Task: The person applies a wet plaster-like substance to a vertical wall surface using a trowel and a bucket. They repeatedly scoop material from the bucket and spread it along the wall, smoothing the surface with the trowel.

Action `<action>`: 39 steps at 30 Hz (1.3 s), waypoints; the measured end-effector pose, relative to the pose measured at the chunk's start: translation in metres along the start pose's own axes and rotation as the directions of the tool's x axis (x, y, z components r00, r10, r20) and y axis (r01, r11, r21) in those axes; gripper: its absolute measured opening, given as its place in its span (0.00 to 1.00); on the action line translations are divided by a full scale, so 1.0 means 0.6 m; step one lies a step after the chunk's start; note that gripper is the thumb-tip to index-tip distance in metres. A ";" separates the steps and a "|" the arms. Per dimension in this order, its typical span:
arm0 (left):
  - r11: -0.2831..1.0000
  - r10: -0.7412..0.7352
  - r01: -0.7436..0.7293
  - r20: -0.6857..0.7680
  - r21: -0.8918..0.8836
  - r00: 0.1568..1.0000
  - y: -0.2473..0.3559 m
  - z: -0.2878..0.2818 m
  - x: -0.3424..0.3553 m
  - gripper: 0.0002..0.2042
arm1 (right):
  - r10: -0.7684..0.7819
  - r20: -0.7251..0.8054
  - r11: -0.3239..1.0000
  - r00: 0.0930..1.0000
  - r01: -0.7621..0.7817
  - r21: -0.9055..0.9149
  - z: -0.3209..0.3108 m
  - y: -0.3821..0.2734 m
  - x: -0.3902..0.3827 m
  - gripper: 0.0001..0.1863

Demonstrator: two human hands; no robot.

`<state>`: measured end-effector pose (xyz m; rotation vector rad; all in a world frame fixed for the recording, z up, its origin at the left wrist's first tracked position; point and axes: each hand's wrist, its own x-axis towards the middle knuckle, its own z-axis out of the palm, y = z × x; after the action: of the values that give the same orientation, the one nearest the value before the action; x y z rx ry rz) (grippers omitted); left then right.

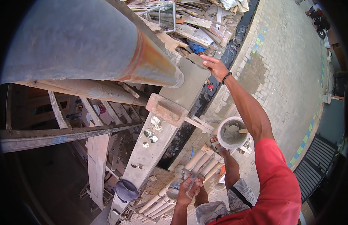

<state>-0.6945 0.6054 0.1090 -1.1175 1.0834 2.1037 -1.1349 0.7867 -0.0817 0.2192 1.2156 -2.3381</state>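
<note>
My right hand, with a dark beaded bracelet at the wrist, reaches to the far end of a narrow wall top coated in smooth grey mortar. Its fingers are stretched out and touch a rough, grey-brown edge piece there. Low in the view, my left hand is closed around a trowel with a thin grey blade; its handle is mostly hidden. Between the hands, a wooden float lies across the wall top, its handle upward. A bucket of grey mortar stands right of the wall, a stick-like handle in it.
A large rust-stained metal pipe meets the wall from the left. Bamboo poles lie below my feet. A dark cap rests on the wall's near part. Scrap wood, a drainage ditch and a paved road lie beyond.
</note>
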 end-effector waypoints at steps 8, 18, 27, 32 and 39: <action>1.000 0.010 -0.010 -0.005 -0.003 1.000 0.003 -0.002 0.000 0.02 | -0.002 0.003 1.000 1.000 0.002 0.020 0.002 0.004 -0.004 0.22; 1.000 0.006 -0.007 -0.012 -0.015 1.000 0.005 0.001 -0.003 0.02 | -0.003 0.010 1.000 1.000 0.003 0.022 0.010 0.002 -0.008 0.23; 1.000 -0.004 0.005 -0.039 0.030 0.999 0.009 0.010 0.000 0.02 | 0.007 -0.018 0.989 1.000 -0.010 -0.145 -0.013 0.005 0.010 0.23; 1.000 0.017 -0.017 -0.002 0.027 1.000 0.045 0.025 0.014 0.02 | -0.035 -0.045 0.971 0.998 0.023 -0.239 -0.022 0.008 0.016 0.20; 0.954 0.157 -0.142 -0.038 0.263 0.987 0.185 0.088 0.050 0.04 | 0.052 -0.005 0.995 0.999 -0.052 -0.090 -0.011 -0.006 0.004 0.18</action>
<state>-0.8143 0.5912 0.1464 -1.0013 1.4658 1.9773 -1.1390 0.7930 -0.0839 0.2200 1.2975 -2.2336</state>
